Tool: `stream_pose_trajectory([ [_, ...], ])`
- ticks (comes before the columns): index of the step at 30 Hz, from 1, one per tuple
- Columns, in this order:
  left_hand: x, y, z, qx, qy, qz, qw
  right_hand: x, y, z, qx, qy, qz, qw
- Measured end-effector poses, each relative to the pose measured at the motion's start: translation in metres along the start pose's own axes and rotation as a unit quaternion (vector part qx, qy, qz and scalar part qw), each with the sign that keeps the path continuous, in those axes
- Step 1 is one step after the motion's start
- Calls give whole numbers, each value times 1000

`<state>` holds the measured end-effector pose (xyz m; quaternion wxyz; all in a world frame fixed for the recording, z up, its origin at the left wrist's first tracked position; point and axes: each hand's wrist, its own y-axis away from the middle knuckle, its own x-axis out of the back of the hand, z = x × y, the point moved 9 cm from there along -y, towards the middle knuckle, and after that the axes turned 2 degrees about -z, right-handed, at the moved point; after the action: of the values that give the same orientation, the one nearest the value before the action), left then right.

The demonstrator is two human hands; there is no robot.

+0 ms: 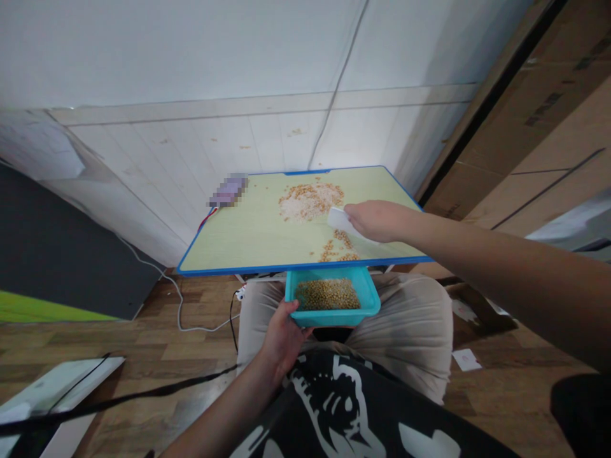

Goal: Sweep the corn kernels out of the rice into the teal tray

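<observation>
A small pale-green table [252, 229] with a blue edge stands over my lap. On it lies a pile of white grains mixed with yellow beans [310, 200]. My right hand [377, 221] is closed on a white flat scraper [340, 219], held on the tabletop just right of the pile. A trail of loose yellow beans [337, 248] runs from the scraper to the table's near edge. My left hand [284, 334] grips the left corner of a turquoise tray [367, 299] held under that edge. The tray holds yellow beans [327, 294].
A blurred purple object [229, 189] with a red cable lies at the table's far left corner. White and black cables trail across the wooden floor [143, 343]. Cardboard boxes [539, 127] stand at the right. A white wall panel rises behind the table.
</observation>
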<state>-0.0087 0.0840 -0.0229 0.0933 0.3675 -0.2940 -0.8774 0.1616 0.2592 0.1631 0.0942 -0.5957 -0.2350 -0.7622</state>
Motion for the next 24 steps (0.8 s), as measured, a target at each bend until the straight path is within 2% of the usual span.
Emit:
stream_pose_trajectory([
  [11, -4, 2, 0, 4, 0, 3, 1000, 6, 6, -9, -5, -25, 6, 1000],
  [24, -5, 3, 2, 8, -15, -7, 1000, 4, 8, -17, 30, -38, 22, 999],
])
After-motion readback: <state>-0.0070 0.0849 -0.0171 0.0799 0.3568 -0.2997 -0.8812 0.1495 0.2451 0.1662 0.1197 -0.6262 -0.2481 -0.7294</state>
